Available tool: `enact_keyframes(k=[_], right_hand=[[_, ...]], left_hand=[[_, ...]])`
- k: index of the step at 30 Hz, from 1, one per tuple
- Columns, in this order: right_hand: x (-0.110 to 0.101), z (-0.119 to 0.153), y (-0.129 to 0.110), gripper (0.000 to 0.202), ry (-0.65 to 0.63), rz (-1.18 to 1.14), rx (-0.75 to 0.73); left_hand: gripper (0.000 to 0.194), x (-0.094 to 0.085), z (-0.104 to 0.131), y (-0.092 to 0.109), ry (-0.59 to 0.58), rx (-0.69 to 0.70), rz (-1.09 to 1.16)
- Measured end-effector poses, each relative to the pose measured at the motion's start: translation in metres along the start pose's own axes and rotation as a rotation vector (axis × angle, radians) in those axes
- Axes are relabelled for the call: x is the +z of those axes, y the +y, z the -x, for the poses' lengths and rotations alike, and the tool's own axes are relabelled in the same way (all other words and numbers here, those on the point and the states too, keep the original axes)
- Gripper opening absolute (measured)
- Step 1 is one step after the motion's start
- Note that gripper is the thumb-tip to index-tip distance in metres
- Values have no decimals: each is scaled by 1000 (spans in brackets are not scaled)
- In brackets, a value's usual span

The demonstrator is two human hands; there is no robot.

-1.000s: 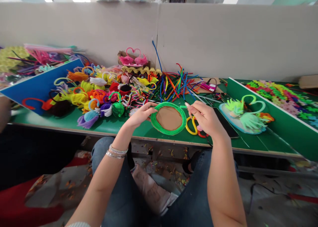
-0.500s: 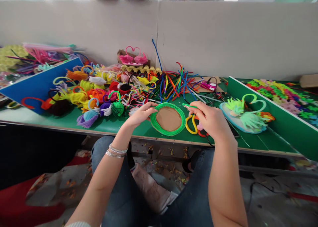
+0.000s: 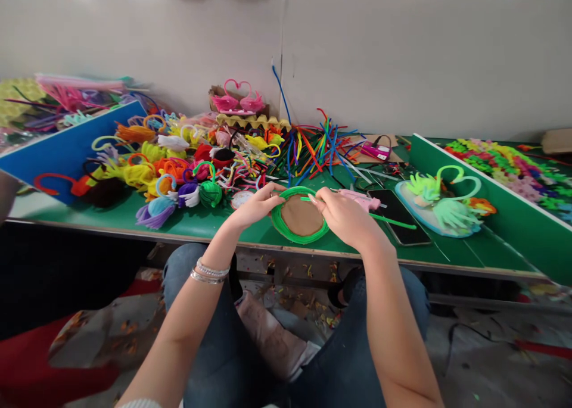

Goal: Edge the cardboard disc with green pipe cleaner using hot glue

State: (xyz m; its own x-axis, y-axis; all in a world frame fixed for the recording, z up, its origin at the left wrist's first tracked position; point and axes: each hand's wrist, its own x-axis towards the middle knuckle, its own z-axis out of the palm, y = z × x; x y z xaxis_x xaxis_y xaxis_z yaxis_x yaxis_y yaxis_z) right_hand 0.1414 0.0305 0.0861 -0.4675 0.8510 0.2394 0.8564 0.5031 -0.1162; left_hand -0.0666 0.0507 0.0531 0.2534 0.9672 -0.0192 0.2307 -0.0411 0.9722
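A round cardboard disc [image 3: 302,214] with coils of green pipe cleaner [image 3: 292,234] around its outer part is tilted up at the table's front edge. My left hand [image 3: 259,206] pinches its upper left rim between thumb and fingers. At the disc's right side, my right hand [image 3: 346,214] pinches a separate green pipe cleaner [image 3: 395,221]. One end of it reaches over the bare cardboard, and its long tail sticks out to the right beyond the hand. Behind the right hand lies a pink tool [image 3: 361,200], partly covered, its kind unclear.
Several yarn swans [image 3: 163,208] are heaped at left beside a blue board [image 3: 75,158]. Loose pipe cleaners [image 3: 322,149] lie behind. To the right are a phone [image 3: 397,217], a green swan pair [image 3: 451,202] and a green divider [image 3: 482,211].
My right hand has moved left onto the disc's right side with the green pipe cleaner. Phone and pink tool have come into view; the yellow and red loops are now hidden.
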Motion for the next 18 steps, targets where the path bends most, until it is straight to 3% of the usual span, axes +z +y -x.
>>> enact_keyframes(k=[6, 18], right_hand=[[14, -8, -3, 28, 85, 63, -143], [26, -14, -5, 35, 155, 146, -136]], left_hand=[[15, 3, -1, -1, -36, 43, 55], [18, 4, -4, -5, -64, 92, 57]])
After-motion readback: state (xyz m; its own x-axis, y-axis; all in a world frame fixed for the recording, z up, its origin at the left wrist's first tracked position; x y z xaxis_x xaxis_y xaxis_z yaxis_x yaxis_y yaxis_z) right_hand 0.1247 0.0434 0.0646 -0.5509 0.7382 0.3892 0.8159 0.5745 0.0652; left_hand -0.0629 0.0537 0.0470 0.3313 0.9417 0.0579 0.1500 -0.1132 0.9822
